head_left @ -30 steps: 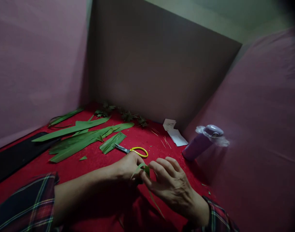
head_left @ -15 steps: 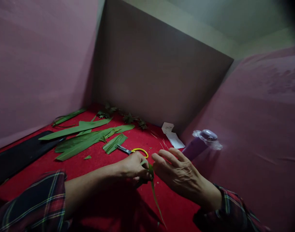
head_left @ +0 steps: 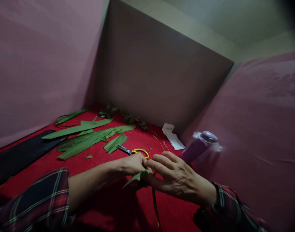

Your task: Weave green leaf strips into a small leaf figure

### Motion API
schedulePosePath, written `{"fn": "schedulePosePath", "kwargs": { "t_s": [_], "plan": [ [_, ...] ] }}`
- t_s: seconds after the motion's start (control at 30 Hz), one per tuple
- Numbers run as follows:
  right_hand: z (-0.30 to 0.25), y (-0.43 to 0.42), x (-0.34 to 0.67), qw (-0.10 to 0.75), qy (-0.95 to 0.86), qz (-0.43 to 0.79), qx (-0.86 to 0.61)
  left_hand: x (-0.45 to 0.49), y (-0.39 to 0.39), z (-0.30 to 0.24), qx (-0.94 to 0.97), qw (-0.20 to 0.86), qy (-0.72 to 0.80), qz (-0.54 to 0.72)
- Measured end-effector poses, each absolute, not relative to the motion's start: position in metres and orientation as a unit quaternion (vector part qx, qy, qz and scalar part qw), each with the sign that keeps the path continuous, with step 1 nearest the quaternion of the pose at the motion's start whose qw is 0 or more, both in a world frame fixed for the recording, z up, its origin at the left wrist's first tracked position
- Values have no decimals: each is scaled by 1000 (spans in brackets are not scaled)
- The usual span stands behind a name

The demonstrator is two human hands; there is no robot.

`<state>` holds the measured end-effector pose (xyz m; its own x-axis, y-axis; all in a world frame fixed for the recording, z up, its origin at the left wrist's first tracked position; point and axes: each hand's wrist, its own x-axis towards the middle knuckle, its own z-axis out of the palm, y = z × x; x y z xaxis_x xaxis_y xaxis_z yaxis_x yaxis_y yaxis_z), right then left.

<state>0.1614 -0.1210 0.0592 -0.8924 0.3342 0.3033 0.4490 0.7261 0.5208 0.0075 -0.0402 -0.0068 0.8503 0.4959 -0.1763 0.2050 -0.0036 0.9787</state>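
My left hand [head_left: 131, 165] and my right hand [head_left: 173, 176] meet over the red cloth [head_left: 101, 161], both pinching a narrow green leaf strip [head_left: 137, 177]. The strip is bent between the fingers, one end pointing left and a thin tail [head_left: 156, 206] hanging down toward me. Both sleeves are dark plaid. Just behind my hands lie small scissors with yellow handles [head_left: 135, 150].
Several long green leaves [head_left: 87, 137] lie at the left on the red cloth, with small leafy sprigs [head_left: 128, 118] by the back board. White paper slips [head_left: 173, 135] and thin sticks lie at the right. A purple bottle [head_left: 198, 146] leans there. A black strip [head_left: 19, 154] lies far left.
My hands have drawn closer together and the leaf strip has been folded over, its end now pointing left. The camera has shifted slightly.
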Motion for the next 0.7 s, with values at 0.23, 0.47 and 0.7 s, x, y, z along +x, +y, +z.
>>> {"fn": "schedulePosePath", "kwargs": {
  "t_s": [0.23,0.47,0.7],
  "plan": [
    [59,-135,170,70,-935,-304,-167,1,-42,10,722,652,216,82],
    [46,-117,179,60,-904,-362,-220,0,-40,5,717,668,190,63],
    [58,-112,172,28,-924,-326,-199,2,-40,-2,719,659,214,56]
  ]
}}
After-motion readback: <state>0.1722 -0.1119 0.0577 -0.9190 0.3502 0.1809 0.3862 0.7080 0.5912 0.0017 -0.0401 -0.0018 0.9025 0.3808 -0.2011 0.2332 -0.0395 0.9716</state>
